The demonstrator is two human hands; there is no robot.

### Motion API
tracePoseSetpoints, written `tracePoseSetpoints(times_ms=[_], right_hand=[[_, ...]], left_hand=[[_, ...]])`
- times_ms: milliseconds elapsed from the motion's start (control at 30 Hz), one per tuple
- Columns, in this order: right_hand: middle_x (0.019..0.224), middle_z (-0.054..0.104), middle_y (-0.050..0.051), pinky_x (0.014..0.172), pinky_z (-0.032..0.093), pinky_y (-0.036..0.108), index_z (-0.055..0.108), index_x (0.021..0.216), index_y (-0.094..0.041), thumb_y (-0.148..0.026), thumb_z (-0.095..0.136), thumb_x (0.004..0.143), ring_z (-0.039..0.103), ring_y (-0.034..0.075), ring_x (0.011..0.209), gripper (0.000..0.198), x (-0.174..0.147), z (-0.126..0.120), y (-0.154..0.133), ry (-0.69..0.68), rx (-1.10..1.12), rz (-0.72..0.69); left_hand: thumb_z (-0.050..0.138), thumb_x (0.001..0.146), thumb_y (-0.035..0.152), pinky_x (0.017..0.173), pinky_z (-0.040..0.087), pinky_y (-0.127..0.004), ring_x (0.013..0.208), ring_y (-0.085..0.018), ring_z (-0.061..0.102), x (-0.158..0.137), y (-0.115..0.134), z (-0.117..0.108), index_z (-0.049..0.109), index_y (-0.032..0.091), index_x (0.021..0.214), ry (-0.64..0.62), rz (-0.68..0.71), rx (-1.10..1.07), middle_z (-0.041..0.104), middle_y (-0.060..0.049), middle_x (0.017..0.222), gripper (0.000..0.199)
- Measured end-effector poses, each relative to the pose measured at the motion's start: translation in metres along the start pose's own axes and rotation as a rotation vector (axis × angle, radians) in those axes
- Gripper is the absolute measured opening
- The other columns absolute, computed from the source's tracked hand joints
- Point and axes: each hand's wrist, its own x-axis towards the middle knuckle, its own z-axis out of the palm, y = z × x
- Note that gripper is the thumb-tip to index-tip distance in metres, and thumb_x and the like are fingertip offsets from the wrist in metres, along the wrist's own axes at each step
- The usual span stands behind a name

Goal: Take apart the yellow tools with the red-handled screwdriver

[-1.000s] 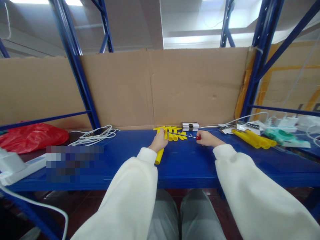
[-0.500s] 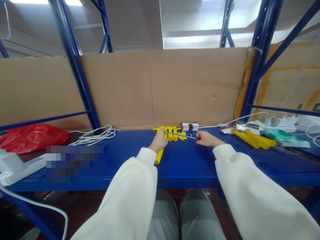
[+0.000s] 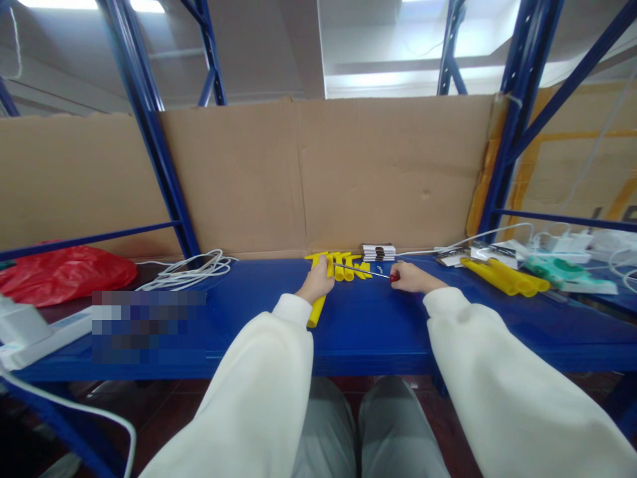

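My left hand (image 3: 315, 283) is closed around a long yellow plastic tube (image 3: 316, 315), whose near end sticks out below the palm. In my right hand (image 3: 409, 277) is a screwdriver (image 3: 379, 274) with a red handle, gripped at the handle. Its thin metal shaft points left, and the tip reaches the yellow part by my left thumb; the exact contact is too small to make out. Just behind the shaft lie several shorter yellow tube pieces (image 3: 349, 273) and small yellow scraps (image 3: 365, 267).
Behind the yellow pieces sits a white-and-dark stack (image 3: 379, 252) against the cardboard (image 3: 348, 179). More yellow tubes (image 3: 505, 277) and a green-and-white packet (image 3: 562, 272) lie right. Left are coiled white cables (image 3: 199, 269), a red plastic bag (image 3: 70, 272) and a power strip (image 3: 54, 338).
The handle end of the screwdriver has dipped very slightly, and a little more red shows beside my right hand. My left hand and the tube stay in place.
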Motion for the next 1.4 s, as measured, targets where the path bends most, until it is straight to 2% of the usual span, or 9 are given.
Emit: tracePoseSetpoints(times_ms=[267,467,767,900,1067,1200,1400], right_hand=[[0.078,0.069,0.003,0.063,0.043,0.022,0.066,0.086,-0.017,-0.007,0.064,0.070,0.062,0.016,0.070,0.019,0.0002,0.0007,0.0003,0.008,0.043,0.039],[0.080,0.070,0.004,0.068,0.045,0.023,0.067,0.075,-0.018,-0.009,0.064,0.071,0.064,0.017,0.076,0.011,0.0025,-0.0003,0.0028,0.003,-0.011,-0.034],[0.074,0.066,0.002,0.058,0.043,0.021,0.065,0.081,-0.018,-0.009,0.065,0.069,0.060,0.015,0.066,0.015,-0.0007,0.0007,0.0002,-0.018,0.014,0.032],[0.076,0.067,0.001,0.062,0.045,0.022,0.065,0.082,-0.018,-0.010,0.065,0.069,0.061,0.015,0.069,0.015,-0.0001,0.0002,0.0019,-0.009,0.044,-0.003],[0.076,0.066,0.002,0.066,0.045,0.022,0.064,0.074,-0.019,-0.013,0.065,0.073,0.061,0.016,0.073,0.006,0.0007,-0.0010,0.0018,-0.019,0.017,-0.026],[0.076,0.065,0.003,0.064,0.044,0.023,0.065,0.079,-0.018,-0.012,0.065,0.071,0.061,0.016,0.071,0.011,0.0000,-0.0002,0.0016,-0.015,-0.007,0.018],[0.070,0.062,-0.001,0.060,0.041,0.022,0.064,0.084,-0.019,-0.010,0.067,0.070,0.058,0.015,0.066,0.017,0.0016,0.0026,0.0043,0.015,-0.007,0.021]], left_hand=[[0.058,0.079,0.005,0.081,0.056,-0.035,0.084,-0.022,0.070,0.0021,-0.0028,0.0034,0.045,0.021,0.100,0.011,0.014,-0.059,0.069,-0.009,0.099,0.029],[0.057,0.080,0.005,0.082,0.056,-0.036,0.085,-0.022,0.070,0.0021,-0.0020,0.0016,0.045,0.021,0.101,-0.010,0.013,-0.043,0.070,-0.009,0.098,0.029],[0.059,0.078,0.006,0.082,0.056,-0.035,0.089,-0.022,0.070,0.0030,-0.0036,0.0024,0.048,0.020,0.104,-0.001,0.023,-0.020,0.070,-0.011,0.104,0.031],[0.059,0.079,0.006,0.081,0.057,-0.035,0.088,-0.022,0.071,0.0028,-0.0038,0.0026,0.049,0.020,0.105,0.003,0.021,-0.021,0.070,-0.010,0.103,0.031],[0.057,0.079,0.004,0.081,0.057,-0.035,0.087,-0.022,0.071,-0.0007,0.0001,0.0021,0.049,0.020,0.104,0.004,0.005,-0.047,0.071,-0.010,0.102,0.030],[0.056,0.077,0.002,0.085,0.056,-0.034,0.090,-0.021,0.071,-0.0020,0.0012,0.0027,0.049,0.021,0.103,0.017,0.035,-0.096,0.072,-0.007,0.099,0.032],[0.059,0.077,0.003,0.083,0.056,-0.034,0.087,-0.022,0.071,-0.0007,0.0000,0.0030,0.050,0.021,0.103,0.011,-0.008,-0.095,0.071,-0.007,0.097,0.033]])
